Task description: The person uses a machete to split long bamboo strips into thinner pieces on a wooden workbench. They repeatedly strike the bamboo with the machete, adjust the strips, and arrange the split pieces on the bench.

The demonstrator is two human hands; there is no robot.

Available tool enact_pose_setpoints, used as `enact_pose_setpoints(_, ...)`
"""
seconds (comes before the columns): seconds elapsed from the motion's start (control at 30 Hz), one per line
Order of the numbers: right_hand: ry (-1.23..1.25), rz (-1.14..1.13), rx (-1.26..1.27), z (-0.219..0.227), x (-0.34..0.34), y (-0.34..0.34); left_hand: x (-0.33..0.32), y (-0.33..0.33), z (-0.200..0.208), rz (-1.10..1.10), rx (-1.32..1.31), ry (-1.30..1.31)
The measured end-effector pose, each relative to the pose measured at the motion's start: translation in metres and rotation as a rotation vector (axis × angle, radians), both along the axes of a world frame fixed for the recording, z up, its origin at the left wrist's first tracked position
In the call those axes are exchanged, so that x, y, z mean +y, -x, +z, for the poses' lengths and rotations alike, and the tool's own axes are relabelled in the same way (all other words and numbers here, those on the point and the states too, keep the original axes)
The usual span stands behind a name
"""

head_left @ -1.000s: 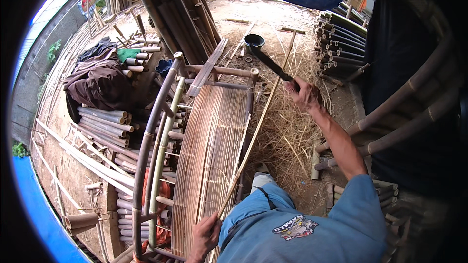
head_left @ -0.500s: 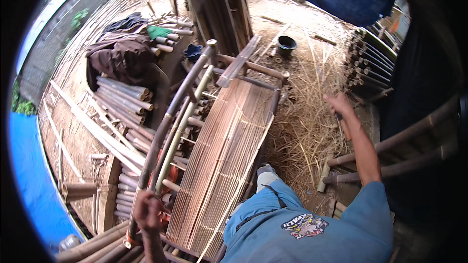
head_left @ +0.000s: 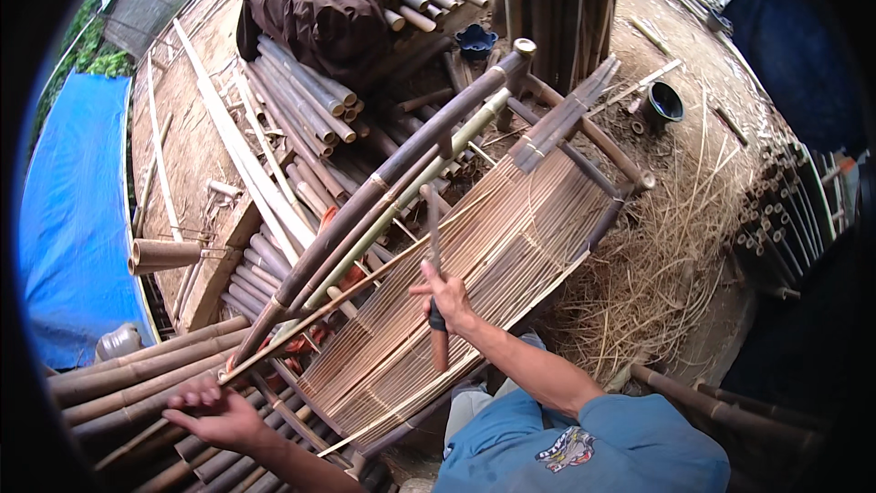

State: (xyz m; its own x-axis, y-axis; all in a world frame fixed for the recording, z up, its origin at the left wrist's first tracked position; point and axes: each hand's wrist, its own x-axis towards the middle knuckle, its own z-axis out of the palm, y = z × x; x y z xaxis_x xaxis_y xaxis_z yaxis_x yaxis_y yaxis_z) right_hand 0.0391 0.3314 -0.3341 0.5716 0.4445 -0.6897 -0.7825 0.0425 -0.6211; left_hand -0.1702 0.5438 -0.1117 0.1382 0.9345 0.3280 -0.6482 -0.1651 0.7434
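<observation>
My right hand (head_left: 449, 299) grips a knife (head_left: 440, 351), its blade pointing away from me and its wooden handle banded in black. It hangs above the slatted seat of a bamboo bench (head_left: 511, 246). At lower left, my left hand (head_left: 224, 415) is by the bench's near end, palm partly up. A long thin bamboo strip (head_left: 315, 312) passes between its thumb and curled fingers. From there the strip slants up over the seat, beside the thick bamboo rail (head_left: 365, 196). A short dark slat piece (head_left: 566, 119) lies across the seat's far end.
Cut bamboo poles (head_left: 301, 100) are stacked left of the bench, partly under a brown cloth (head_left: 315, 14). More poles (head_left: 155, 370) lie at lower left, near a blue tarp (head_left: 78, 219). Shavings (head_left: 657, 256) cover the ground at right, below a black bucket (head_left: 663, 102).
My view has swung left. My right hand, with the knife, has come in from over the shavings to above the seat. A long bamboo strip now shows at my left hand, slanting across the bench.
</observation>
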Motion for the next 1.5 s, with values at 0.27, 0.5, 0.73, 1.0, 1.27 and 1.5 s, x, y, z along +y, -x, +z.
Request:
enact_pose_setpoints(0.27,0.219,-0.335,-0.07,-0.174,0.068,-0.159,-0.055,-0.03,-0.144,0.073,0.448,0.505)
enact_pose_setpoints(0.5,0.488,-0.155,-0.295,-0.279,0.049,-0.262,-0.035,-0.017,-0.225,0.084,0.562,0.697)
enact_pose_setpoints(0.73,0.527,-0.148,-0.301,-0.282,0.041,-0.273,-0.026,-0.041,-0.245,0.105,0.6,0.736)
enact_pose_setpoints(1.0,0.553,-0.083,-0.283,-0.275,0.045,-0.279,-0.004,-0.044,-0.262,0.042,0.562,0.665)
enact_pose_setpoints(1.27,0.656,0.608,-1.439,-0.287,0.018,-0.184,0.075,0.0,-0.524,0.138,0.463,1.133)
enact_pose_setpoints(1.5,0.286,1.321,-1.649,-0.349,0.104,-0.093,0.114,0.04,-0.628,-0.196,1.341,1.133)
